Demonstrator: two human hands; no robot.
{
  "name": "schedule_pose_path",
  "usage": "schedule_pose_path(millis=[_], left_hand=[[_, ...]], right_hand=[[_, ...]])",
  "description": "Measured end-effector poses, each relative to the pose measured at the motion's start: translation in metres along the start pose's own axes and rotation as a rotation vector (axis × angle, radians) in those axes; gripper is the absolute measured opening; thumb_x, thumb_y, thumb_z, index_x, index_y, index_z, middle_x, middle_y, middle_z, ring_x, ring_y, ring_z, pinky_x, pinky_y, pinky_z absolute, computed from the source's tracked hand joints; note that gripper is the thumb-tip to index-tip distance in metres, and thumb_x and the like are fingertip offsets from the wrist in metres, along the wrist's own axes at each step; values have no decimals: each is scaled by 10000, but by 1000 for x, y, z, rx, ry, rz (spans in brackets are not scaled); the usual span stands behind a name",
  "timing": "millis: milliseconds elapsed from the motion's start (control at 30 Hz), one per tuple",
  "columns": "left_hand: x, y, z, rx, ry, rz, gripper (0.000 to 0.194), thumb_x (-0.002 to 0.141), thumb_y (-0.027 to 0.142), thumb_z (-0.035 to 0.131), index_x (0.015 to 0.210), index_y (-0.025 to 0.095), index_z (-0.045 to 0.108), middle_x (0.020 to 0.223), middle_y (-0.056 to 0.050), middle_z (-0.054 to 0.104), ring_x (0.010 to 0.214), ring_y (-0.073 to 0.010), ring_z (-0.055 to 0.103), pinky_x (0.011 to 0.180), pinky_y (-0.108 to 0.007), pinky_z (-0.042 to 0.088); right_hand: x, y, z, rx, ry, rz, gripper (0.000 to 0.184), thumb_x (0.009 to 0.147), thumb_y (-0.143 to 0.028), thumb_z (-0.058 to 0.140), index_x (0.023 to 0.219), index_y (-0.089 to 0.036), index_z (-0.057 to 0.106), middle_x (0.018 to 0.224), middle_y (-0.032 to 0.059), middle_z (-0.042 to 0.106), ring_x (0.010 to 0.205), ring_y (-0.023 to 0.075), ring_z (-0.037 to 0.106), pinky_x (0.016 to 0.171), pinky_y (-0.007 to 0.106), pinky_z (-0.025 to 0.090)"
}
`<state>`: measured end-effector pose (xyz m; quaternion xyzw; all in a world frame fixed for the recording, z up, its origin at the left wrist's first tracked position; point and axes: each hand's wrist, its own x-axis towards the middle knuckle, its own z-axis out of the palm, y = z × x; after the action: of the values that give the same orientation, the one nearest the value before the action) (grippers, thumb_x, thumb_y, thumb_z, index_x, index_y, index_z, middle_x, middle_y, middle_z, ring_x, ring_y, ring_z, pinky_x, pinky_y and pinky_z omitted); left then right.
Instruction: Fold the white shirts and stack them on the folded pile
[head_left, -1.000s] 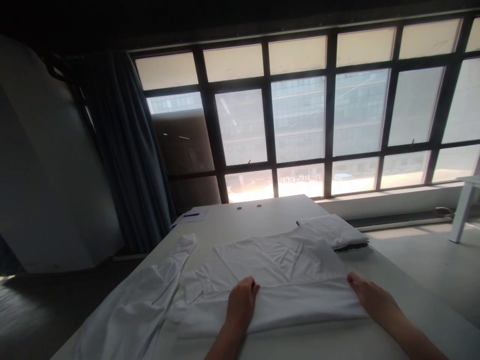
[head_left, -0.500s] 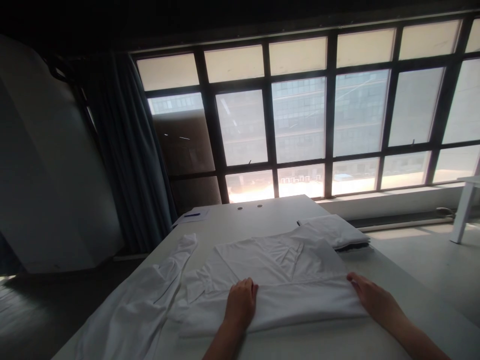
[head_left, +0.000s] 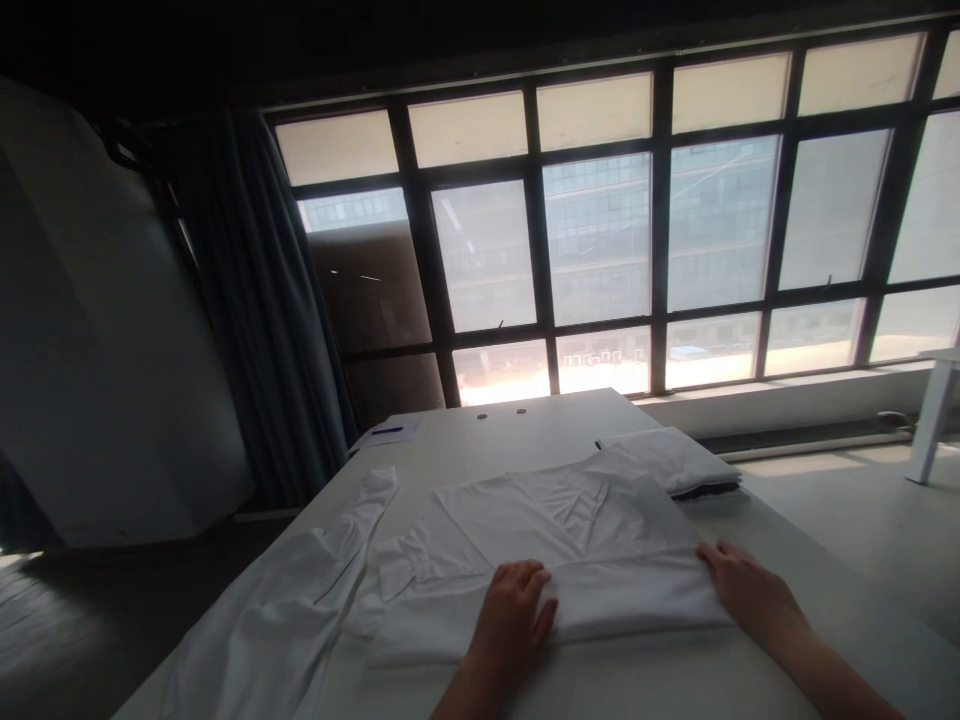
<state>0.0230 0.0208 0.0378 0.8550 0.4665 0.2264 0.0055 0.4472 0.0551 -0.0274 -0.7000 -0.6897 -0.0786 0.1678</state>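
A white shirt (head_left: 525, 520) lies partly folded across the table, with a long strip of its near side turned over. My left hand (head_left: 517, 615) rests on that near fold, fingers slightly bent and thumb apart, gripping nothing. At the shirt's right end, my right hand (head_left: 750, 592) has its fingers closed on the edge of the cloth; the thumb side is partly hidden. Another white garment (head_left: 277, 600) lies loose and wrinkled to the left, close beside the shirt.
A stack of folded clothes (head_left: 671, 460), white on top with a dark layer below, sits at the table's right edge. On the far left corner of the white table (head_left: 450, 440) are papers with a blue pen (head_left: 388, 430). Windows and a dark curtain (head_left: 255, 300) stand beyond.
My left hand has slid to the right along the near fold, and its thumb and fingers have spread. My right hand stays at the shirt's right edge.
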Motion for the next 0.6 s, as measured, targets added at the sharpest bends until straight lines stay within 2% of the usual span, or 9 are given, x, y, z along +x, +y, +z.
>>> schedule_pose_path(millis=[67,133,200,267,333,367,467,533,600], left_hand=[[-2,10,7,-36,-119,101,472,965,311,484,1436,283,484,1521,-44,499,1411,-237,431,1200,-432,316],[-2,15,16,-48,-233,141,576,966,321,457,1533,286,360,1628,-17,339,1508,-231,279,1261,-445,209],[0,15,23,-46,-311,132,619,966,324,429,1568,274,296,1658,-7,256,1536,-226,199,1278,-449,155],[1,10,28,-35,-347,102,630,975,330,394,1586,264,255,1665,-8,223,1544,-220,165,1281,-453,133],[-1,3,28,-28,-353,77,631,995,358,359,1600,257,209,1669,-15,201,1548,-212,145,1283,-451,118],[-3,-2,27,-24,-355,67,630,1007,379,344,1604,253,189,1670,-21,191,1549,-209,136,1284,-449,109],[-13,-19,18,21,-367,28,623,1033,451,288,1608,247,160,1674,-29,156,1552,-217,115,1282,-458,102],[-22,-36,8,69,-368,4,643,1035,518,259,1608,256,132,1676,-26,117,1553,-236,106,1276,-475,112],[-32,-57,-1,110,-355,-34,691,1023,591,248,1608,260,92,1674,-27,96,1551,-252,110,1271,-486,122]], right_hand=[[-2,-25,-15,-23,114,-72,268,952,-208,437,983,-207,703,955,97,652,902,236,635,809,340,456],[-10,-68,-28,62,163,-203,252,951,-203,452,996,-201,700,992,99,656,940,227,617,880,350,446],[-21,-121,-32,203,103,-391,274,949,-191,454,1080,-217,694,1102,93,661,1017,218,609,952,348,437],[-32,-173,-27,300,-7,-538,365,933,-188,480,1257,-241,641,1261,75,638,1140,213,586,1042,352,409],[-38,-210,-16,343,-89,-595,500,928,-189,478,1424,-221,533,1449,86,542,1331,235,487,1157,398,322],[-38,-220,-9,344,-145,-607,532,947,-231,477,1478,-202,482,1508,98,487,1389,254,436,1187,429,285],[-33,-221,6,323,-275,-576,609,1015,-458,416,1555,-180,376,1598,115,336,1479,307,306,1229,516,185],[-28,-203,10,303,-317,-535,663,1028,-582,324,1575,-209,332,1624,94,267,1503,314,251,1233,549,147],[-23,-178,12,275,-332,-492,677,1032,-619,244,1587,-235,293,1636,70,226,1515,303,219,1236,556,130]])
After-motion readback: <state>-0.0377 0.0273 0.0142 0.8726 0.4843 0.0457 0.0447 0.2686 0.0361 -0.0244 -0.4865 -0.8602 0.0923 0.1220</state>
